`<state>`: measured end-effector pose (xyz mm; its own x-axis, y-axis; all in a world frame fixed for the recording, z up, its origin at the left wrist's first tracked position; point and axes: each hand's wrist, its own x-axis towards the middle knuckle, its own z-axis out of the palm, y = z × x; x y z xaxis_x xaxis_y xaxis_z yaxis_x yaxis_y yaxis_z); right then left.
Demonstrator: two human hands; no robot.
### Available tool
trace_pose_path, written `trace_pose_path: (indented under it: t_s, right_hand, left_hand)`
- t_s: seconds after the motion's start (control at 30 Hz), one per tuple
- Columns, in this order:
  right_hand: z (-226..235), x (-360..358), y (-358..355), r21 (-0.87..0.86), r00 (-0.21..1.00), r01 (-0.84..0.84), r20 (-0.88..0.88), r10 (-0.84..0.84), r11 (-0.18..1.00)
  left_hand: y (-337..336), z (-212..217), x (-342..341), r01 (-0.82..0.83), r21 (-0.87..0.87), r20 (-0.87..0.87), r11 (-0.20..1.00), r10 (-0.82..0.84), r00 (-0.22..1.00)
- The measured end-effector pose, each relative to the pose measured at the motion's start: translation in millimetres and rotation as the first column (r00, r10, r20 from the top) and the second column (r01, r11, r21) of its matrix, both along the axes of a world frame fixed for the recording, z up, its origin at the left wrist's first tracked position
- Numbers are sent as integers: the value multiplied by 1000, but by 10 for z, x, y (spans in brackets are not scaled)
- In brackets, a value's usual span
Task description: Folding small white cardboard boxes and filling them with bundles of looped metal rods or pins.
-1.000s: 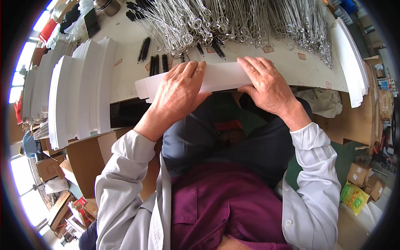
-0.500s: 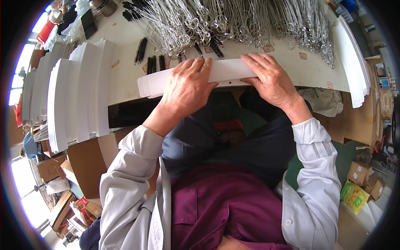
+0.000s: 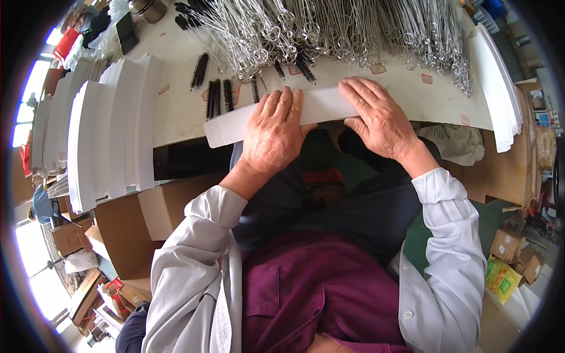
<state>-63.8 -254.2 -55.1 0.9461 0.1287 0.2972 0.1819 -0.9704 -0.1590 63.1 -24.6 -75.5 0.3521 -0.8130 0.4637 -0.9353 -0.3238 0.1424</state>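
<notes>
A long, narrow white cardboard box (image 3: 326, 105) lies along the near edge of the table, its left end tilted down toward me, an end flap showing there. My left hand (image 3: 272, 136) grips it left of the middle, fingers stretched over the top and thumb at the near edge. At the right end my right hand (image 3: 382, 122) holds it too, fingers across the top, thumb below the near side. Whether anything is inside the box cannot be seen. Just beyond the left hand lie several black-bristled brushes (image 3: 213, 99).
A big heap of wire-handled brushes (image 3: 335, 29) with looped ends covers the far table. Stacks of white flat cartons stand at the left (image 3: 120, 129) and right (image 3: 497, 88). An open brown cardboard box (image 3: 120, 235) sits below left. A metal cup (image 3: 147, 9) stands far left.
The white box's left end has shifted right and toward me, and looks flatter, its broad face turned up. My left hand has moved slightly right; the right hand has barely moved.
</notes>
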Motion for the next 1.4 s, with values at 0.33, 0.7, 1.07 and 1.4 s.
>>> trace_pose_path:
  t_s: [0.33,0.7,1.07,1.4]
  right_hand:
    - [-240,192,615,-39,997,41,63,-39,998]
    - [-307,32,323,-94,985,141,116,-130,986]
    - [-215,19,596,29,988,138,63,-140,990]
    - [-303,190,635,-99,997,6,72,1,995]
  left_hand:
    - [66,-129,-6,-4,137,179,991,-21,984]
    - [681,-53,159,-79,217,194,973,36,980]
    - [600,-50,128,-5,166,114,986,-14,993]
    - [224,-143,10,27,170,161,985,-55,985]
